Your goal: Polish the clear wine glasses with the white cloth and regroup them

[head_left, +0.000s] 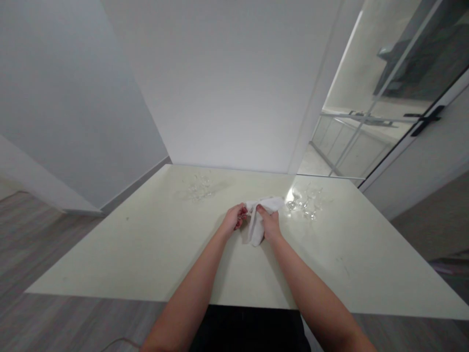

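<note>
Both my hands meet over the middle of a pale cream table point(146, 254). My left hand point(233, 220) is closed around a small clear glass point(243, 214), which is only partly visible between the fingers. My right hand point(269, 222) grips a white cloth point(261, 211) that is bunched against the glass and hangs down toward the table. The two hands nearly touch each other.
A group of clear glasses point(200, 188) stands at the back left of the table. Several more glasses point(306, 203) stand at the back right, close to my right hand. White walls rise behind the table; a glass door point(366, 122) is at the right.
</note>
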`<state>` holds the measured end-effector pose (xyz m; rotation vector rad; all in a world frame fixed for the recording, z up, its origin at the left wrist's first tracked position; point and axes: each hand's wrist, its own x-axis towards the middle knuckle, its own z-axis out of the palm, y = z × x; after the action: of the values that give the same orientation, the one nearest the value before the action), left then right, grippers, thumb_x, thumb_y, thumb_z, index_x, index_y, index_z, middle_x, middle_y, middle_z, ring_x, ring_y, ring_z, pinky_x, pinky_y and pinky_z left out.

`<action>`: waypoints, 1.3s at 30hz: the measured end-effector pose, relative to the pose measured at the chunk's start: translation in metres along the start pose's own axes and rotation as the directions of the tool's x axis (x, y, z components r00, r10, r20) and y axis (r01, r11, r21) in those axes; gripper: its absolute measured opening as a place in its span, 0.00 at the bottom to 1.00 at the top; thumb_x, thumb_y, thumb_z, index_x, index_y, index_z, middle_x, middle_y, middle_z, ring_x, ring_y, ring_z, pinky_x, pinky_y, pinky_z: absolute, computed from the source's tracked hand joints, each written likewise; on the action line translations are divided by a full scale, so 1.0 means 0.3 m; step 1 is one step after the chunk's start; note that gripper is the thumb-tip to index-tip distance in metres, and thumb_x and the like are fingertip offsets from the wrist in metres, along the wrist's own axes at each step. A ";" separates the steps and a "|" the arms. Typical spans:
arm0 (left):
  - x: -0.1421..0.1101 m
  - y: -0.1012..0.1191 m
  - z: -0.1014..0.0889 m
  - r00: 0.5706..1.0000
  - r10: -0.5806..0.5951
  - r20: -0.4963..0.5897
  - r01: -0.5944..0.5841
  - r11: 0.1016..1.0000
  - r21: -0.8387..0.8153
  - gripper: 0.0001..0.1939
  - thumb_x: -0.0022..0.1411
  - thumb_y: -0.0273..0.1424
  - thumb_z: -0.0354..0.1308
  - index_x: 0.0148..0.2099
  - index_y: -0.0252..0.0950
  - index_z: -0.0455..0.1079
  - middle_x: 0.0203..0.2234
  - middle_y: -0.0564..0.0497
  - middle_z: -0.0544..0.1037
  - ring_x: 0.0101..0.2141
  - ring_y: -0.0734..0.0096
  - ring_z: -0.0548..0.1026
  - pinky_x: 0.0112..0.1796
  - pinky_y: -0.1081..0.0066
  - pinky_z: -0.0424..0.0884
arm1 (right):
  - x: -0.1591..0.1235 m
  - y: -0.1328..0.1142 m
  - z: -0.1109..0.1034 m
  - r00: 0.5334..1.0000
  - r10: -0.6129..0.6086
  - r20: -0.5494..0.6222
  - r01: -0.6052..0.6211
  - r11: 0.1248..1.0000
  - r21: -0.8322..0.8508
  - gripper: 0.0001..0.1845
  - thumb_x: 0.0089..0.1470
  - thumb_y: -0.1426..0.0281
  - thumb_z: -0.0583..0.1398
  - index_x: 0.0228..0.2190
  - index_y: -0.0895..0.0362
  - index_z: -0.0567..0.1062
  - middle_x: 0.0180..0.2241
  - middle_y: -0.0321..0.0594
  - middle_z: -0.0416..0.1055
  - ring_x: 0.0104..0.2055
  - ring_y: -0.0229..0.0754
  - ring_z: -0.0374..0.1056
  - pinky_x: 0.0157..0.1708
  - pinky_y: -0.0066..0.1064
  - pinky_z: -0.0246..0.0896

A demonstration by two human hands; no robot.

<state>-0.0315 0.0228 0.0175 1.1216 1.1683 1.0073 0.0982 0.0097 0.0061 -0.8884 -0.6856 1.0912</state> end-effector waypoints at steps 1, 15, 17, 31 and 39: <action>-0.002 0.000 -0.002 0.998 0.052 -0.031 -0.052 0.999 0.008 0.22 0.59 0.50 0.46 0.32 0.35 0.63 0.19 0.56 0.65 0.13 0.81 0.57 0.14 0.77 0.47 | -0.001 -0.002 0.003 1.000 -0.012 0.006 0.012 1.000 -0.001 0.20 0.37 0.66 0.69 0.34 0.59 0.75 0.31 0.37 0.77 0.31 0.38 0.71 0.34 0.28 0.66; -0.011 -0.016 0.023 0.853 0.522 0.006 -0.485 0.787 0.381 0.11 0.59 0.38 0.51 0.30 0.36 0.65 0.22 0.54 0.68 0.23 0.77 0.65 0.25 0.75 0.61 | 0.014 -0.005 -0.004 0.980 0.149 -0.129 -0.134 0.984 0.118 0.19 0.37 0.63 0.68 0.32 0.57 0.72 0.26 0.34 0.75 0.27 0.38 0.70 0.29 0.29 0.67; 0.012 -0.018 0.018 0.945 0.326 -0.030 -0.313 0.927 0.206 0.14 0.58 0.41 0.50 0.29 0.35 0.65 0.19 0.55 0.66 0.19 0.78 0.63 0.20 0.77 0.58 | 0.007 -0.009 -0.001 0.986 0.107 -0.125 -0.101 0.993 0.055 0.21 0.36 0.64 0.69 0.33 0.58 0.73 0.28 0.36 0.76 0.28 0.39 0.71 0.30 0.29 0.67; 0.021 0.003 -0.049 0.986 -0.152 0.069 0.167 0.910 -0.379 0.17 0.55 0.45 0.51 0.30 0.35 0.64 0.16 0.59 0.61 0.10 0.86 0.48 0.13 0.81 0.40 | -0.035 -0.011 -0.042 0.922 -0.251 0.296 0.341 0.889 -0.307 0.32 0.35 0.63 0.69 0.45 0.58 0.71 0.44 0.46 0.74 0.45 0.46 0.71 0.48 0.38 0.66; 0.026 0.006 -0.046 0.994 0.017 -0.111 -0.058 0.920 -0.387 0.16 0.55 0.43 0.50 0.26 0.35 0.62 0.13 0.59 0.61 0.10 0.84 0.48 0.12 0.79 0.42 | 0.012 0.033 -0.031 0.991 0.116 0.068 -0.112 0.992 -0.052 0.18 0.46 0.58 0.59 0.35 0.57 0.75 0.36 0.40 0.77 0.41 0.44 0.72 0.42 0.34 0.68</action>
<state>-0.0443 0.0325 0.0174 0.7820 0.9733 1.2774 0.1026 0.0125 -0.0068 -0.9428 -0.7292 1.2174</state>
